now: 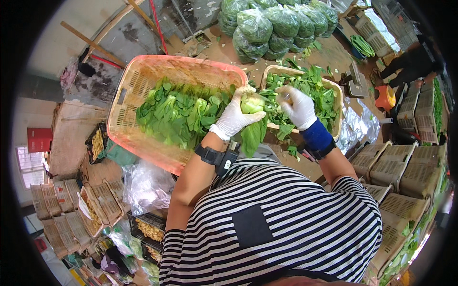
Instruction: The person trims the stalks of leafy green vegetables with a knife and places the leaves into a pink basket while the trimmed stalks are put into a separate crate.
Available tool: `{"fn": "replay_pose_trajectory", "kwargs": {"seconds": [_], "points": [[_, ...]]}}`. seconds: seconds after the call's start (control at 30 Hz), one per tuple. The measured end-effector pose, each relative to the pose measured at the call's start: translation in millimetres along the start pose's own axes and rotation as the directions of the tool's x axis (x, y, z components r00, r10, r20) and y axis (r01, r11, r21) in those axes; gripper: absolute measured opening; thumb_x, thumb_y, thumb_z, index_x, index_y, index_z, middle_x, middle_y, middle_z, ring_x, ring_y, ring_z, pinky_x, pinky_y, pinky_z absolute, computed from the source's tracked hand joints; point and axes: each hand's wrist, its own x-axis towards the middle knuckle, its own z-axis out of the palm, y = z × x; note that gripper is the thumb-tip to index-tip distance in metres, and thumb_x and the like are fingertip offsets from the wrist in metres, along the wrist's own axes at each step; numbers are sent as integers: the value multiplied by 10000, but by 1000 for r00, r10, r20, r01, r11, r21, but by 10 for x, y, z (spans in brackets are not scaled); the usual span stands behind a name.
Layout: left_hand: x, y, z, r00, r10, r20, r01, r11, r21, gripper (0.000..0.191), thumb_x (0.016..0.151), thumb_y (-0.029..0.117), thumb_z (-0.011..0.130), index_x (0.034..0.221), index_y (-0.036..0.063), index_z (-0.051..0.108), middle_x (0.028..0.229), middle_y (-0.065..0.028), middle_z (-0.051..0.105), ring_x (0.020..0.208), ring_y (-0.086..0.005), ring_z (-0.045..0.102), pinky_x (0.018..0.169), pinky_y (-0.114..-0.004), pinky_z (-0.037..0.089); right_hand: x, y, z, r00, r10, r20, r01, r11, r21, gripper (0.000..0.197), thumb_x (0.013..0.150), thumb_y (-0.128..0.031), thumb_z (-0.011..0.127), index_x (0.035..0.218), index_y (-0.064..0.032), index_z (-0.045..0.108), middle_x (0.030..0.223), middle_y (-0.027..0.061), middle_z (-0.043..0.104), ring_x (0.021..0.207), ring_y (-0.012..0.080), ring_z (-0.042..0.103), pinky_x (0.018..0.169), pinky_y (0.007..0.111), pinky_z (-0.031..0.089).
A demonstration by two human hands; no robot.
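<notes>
My left hand (234,116), in a white glove, grips a head of bok choy (252,103) by its pale base, leaves hanging down toward me. To its right is my gloved right hand (297,107), fingers curled. Something small and blurred shows between its thumb and fingers, but I cannot tell what it is. Under and left of my left hand, a large pink-rimmed plastic crate (143,143) holds rows of bok choy (179,111). Beneath my right hand stands a smaller beige crate (338,107) of loose green leaves (315,85).
Clear bags of greens (272,28) are stacked beyond the crates. A scale (354,82) and an orange stool (384,97) stand to the right, near another person (411,60). Stacked beige crates (393,164) line the right side. Plastic sheeting (148,186) lies at left.
</notes>
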Motion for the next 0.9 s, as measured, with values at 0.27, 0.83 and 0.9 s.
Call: {"fn": "replay_pose_trajectory", "kwargs": {"seconds": [0.27, 0.83, 0.9], "points": [[102, 62, 51, 977, -165, 132, 164, 986, 20, 527, 718, 56, 745, 1163, 39, 464, 1051, -43, 589, 926, -124, 585, 821, -248, 482, -6, -153, -60, 944, -235, 231, 289, 928, -236, 244, 628, -135, 661, 859, -183, 598, 697, 13, 519, 629, 223, 568, 516, 345, 447], [201, 175, 433, 994, 39, 100, -70, 938, 339, 568, 630, 203, 820, 1067, 29, 501, 983, -55, 604, 878, -118, 581, 791, -268, 475, -599, 925, -118, 744, 651, 150, -472, 671, -572, 149, 776, -180, 538, 883, -94, 595, 809, 151, 635, 768, 330, 620, 646, 433, 490], [218, 107, 417, 994, 56, 97, -93, 891, 445, 549, 638, 207, 814, 1059, 46, 501, 970, -54, 592, 881, -121, 568, 806, -267, 467, -776, 890, -202, 716, 692, 93, -562, 651, -511, 183, 789, -224, 553, 906, -97, 613, 798, 174, 629, 750, 334, 614, 663, 402, 495]]}}
